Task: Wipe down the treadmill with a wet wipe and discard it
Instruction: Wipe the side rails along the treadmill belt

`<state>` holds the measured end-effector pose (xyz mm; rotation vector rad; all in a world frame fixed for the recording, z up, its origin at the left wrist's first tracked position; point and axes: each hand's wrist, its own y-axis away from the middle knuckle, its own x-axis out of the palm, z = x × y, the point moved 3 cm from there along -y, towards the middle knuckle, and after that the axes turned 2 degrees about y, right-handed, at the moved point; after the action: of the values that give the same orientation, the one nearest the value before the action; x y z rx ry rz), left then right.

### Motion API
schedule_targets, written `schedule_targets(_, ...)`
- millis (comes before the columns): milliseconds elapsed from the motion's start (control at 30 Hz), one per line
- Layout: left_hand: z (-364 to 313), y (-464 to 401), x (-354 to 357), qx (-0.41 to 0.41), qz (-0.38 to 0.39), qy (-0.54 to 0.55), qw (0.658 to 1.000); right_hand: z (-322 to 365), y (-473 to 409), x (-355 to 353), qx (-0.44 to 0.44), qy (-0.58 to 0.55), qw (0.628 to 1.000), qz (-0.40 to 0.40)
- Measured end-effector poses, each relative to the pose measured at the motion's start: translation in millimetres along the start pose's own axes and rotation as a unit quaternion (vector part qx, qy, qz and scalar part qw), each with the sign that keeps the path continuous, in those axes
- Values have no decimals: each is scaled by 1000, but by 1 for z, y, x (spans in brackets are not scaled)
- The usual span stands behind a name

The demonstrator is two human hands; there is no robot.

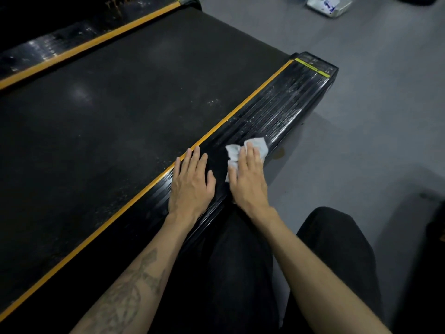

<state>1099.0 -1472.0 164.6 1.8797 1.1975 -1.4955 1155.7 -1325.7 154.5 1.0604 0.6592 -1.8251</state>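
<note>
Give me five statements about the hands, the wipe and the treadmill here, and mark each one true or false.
1. The right hand presses a white wet wipe flat against the ribbed side rail of the treadmill. True.
2. The left hand holds a second wipe. False: it holds nothing and rests flat on the rail beside the yellow stripe.
3. The wipe lies on the running belt. False: it is on the side rail, to the right of the stripe.
4. A white wipes pack lies on the grey floor beyond the treadmill. True.
5. Both hands are lifted clear of the treadmill. False: both touch the rail.
</note>
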Motion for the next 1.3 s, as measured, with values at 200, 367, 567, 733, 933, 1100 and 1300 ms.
schedule_targets(200,0,-1,1,2,-1,7,1000,-9,-2,5,-47,73,996,6)
schedule_targets(367,-2,-1,-2,-2,6,-12,1000,-13,-16,-3,-9,65,998,-5)
schedule_targets(567,-20,-23,-4,-42,-3,-30,999,-32,-8,-12,-101,85,991,9)
schedule_targets(733,-29,-30,8,-72,11,-23,997,-26,-23,-12,-34,71,997,-5)
schedule_targets(933,-30,-29,12,-84,0,-22,996,-51,-19,-24,-151,98,984,16)
schedule_targets(1100,-29,-31,13,-116,1,-27,993,-51,-45,-29,-85,104,991,7)
schedule_targets(1300,-30,-34,15,-121,8,-55,991,-71,-30,-35,-241,109,964,37)
